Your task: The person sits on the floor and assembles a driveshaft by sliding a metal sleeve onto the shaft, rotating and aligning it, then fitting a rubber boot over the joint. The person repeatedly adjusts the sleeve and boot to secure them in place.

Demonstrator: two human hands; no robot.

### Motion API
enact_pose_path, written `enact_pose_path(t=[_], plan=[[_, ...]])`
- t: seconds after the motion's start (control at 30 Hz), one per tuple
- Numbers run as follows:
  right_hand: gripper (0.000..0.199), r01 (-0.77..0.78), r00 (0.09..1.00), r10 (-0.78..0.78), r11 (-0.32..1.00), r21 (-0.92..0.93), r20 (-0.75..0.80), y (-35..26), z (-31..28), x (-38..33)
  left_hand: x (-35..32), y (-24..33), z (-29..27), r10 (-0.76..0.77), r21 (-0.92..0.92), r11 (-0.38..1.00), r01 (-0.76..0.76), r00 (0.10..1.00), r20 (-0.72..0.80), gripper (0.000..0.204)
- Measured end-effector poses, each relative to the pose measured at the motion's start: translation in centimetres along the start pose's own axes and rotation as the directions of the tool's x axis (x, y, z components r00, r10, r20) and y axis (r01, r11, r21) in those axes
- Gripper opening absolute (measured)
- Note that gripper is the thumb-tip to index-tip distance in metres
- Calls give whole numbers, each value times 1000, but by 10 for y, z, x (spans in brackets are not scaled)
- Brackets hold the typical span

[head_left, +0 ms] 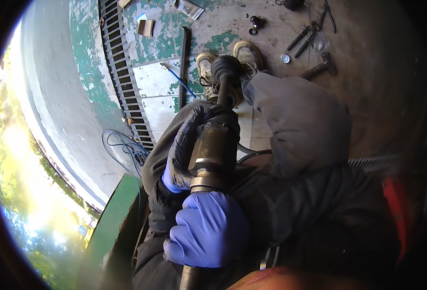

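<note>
I hold a greasy car drive axle [213,145] upright between my knees. Its black rubber boot end [225,67] rests near my shoes [206,65]. My left hand [182,150], in a blue glove blackened with grease, wraps the side of the thick metal joint housing. My right hand [208,234], in a cleaner blue glove, is closed in a fist around the shaft just below the housing. The lowest part of the shaft runs out of view at the bottom edge.
Pliers [327,14], wrenches [303,38], a hammer [320,67] and a small round washer [285,58] lie on the concrete floor at top right. A long drain grate [124,72], a flat metal bar [184,63] and a blue hose [126,145] lie to the left.
</note>
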State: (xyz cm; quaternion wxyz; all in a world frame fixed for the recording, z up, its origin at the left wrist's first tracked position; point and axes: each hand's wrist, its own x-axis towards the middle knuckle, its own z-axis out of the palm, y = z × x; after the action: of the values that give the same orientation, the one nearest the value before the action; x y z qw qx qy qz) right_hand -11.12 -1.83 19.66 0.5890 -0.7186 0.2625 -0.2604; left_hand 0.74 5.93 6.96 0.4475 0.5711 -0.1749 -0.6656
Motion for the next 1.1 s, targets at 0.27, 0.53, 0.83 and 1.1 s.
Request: enact_pose_path(t=[0.27,0.53,0.83,1.1], plan=[[22,9,975,-24,997,71,220,1,-10,7,-10,6,7,-29,131,990,43,994,-107,58],[24,36,970,-58,995,95,236,5,-14,13,-13,1,-6,38,2,999,-38,999,-29,85],[30,322,852,-473,812,487,225,31,-11,32,-13,4,6,108,-103,986,-128,977,-183,106],[46,-244,816,-127,808,536,564,65,-49,40,-19,16,-4,154,-98,982,-161,985,-75,120]])
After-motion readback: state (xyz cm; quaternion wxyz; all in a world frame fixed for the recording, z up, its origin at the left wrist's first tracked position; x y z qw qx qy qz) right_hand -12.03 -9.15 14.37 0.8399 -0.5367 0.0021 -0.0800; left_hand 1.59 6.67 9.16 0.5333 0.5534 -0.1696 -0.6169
